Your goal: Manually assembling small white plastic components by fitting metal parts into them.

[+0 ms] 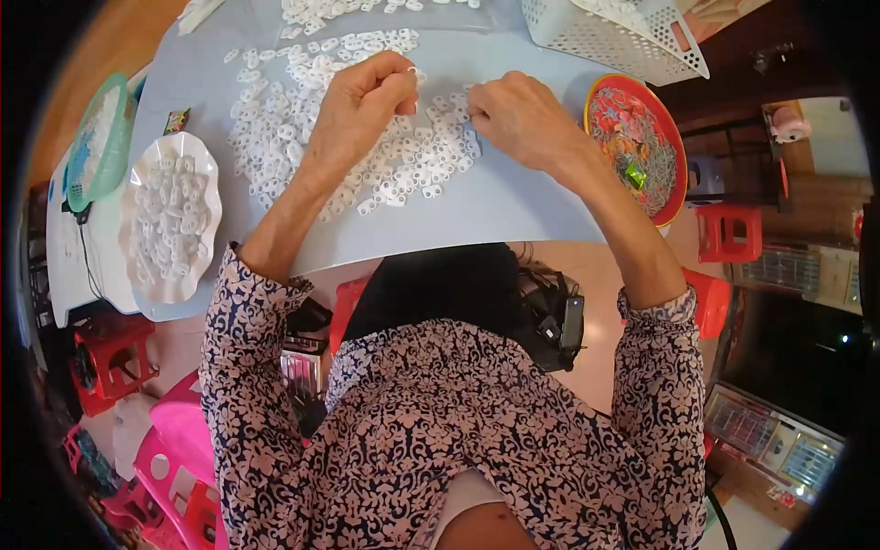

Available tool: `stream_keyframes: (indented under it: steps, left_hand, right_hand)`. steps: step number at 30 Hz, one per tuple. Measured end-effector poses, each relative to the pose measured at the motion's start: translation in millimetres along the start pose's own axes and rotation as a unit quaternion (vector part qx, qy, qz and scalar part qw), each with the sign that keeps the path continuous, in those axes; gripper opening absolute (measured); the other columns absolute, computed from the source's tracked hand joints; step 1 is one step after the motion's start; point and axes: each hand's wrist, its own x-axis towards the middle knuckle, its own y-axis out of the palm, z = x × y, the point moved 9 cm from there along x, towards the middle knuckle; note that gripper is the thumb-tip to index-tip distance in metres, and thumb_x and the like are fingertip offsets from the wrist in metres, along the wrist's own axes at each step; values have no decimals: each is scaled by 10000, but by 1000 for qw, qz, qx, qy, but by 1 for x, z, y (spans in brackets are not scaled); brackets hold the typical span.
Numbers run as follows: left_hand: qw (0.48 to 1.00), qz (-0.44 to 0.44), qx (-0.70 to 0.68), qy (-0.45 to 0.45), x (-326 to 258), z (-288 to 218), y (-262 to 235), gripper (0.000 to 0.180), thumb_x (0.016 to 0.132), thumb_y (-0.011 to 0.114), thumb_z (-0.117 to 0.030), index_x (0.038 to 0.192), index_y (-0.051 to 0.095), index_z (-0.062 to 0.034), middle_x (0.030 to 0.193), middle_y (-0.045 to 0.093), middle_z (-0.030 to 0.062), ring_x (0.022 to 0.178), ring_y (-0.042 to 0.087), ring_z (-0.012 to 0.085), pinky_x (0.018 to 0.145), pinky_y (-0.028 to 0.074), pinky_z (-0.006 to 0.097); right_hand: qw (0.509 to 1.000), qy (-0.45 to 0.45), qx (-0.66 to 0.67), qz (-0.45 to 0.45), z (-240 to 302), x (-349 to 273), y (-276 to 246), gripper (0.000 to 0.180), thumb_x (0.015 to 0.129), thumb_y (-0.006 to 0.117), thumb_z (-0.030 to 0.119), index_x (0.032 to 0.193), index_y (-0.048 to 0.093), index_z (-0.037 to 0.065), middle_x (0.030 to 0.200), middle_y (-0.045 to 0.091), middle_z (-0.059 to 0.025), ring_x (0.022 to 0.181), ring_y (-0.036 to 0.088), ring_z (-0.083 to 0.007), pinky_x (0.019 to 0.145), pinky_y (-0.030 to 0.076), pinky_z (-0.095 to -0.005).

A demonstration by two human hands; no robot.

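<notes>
Small white oval plastic pieces (pixel 266 137) with holes in them lie spread over the grey-blue table (pixel 541 202). Over the middle of the spread, my left hand (pixel 359 105) is closed, thumb against curled fingers, on one such white piece (pixel 419 77) that pokes out at the fingertips. To its right, above the right edge of the spread, my right hand (pixel 522 117) has its fingers pinched together. What they hold, if anything, is too small to make out. A gap separates the two hands.
A red round tray (pixel 679 160) of small grey metal parts stands at the right. At the left are a scalloped white dish (pixel 209 234) heaped with white pieces and a green basket (pixel 117 151). A white perforated basket (pixel 596 41) stands at the far right.
</notes>
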Motion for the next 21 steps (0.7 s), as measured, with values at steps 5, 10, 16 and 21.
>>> stream_keyframes:
  steps: [5,10,16,21]
  left_hand:
    - [1000,6,20,1,-1,1,0,165,868,516,-142,824,608,-12,656,560,5,646,523,67,602,414,210]
    - [999,26,20,-17,-4,1,6,161,877,514,-139,851,606,-10,684,570,9,659,513,70,631,405,226]
    - [999,24,29,-6,-2,2,5,156,860,508,-132,793,589,-16,633,528,-13,608,472,48,545,359,207]
    - [999,13,42,-2,-1,2,4,158,859,501,-132,790,584,-15,621,503,-20,593,451,41,531,351,204]
  right_hand:
    - [998,36,25,41,-4,3,1,86,745,602,70,767,625,-9,680,620,-168,637,605,-314,608,471,-388]
    - [956,111,263,-68,-18,3,-10,81,773,635,59,825,651,-1,666,639,-54,622,600,-122,584,464,-260]
    - [784,113,602,-105,-22,19,24,143,811,645,55,926,665,-28,769,646,-18,672,580,-66,615,481,-210]
    - [735,24,665,-131,-13,24,27,175,875,625,70,1036,617,2,827,633,-23,723,558,-76,654,456,-211]
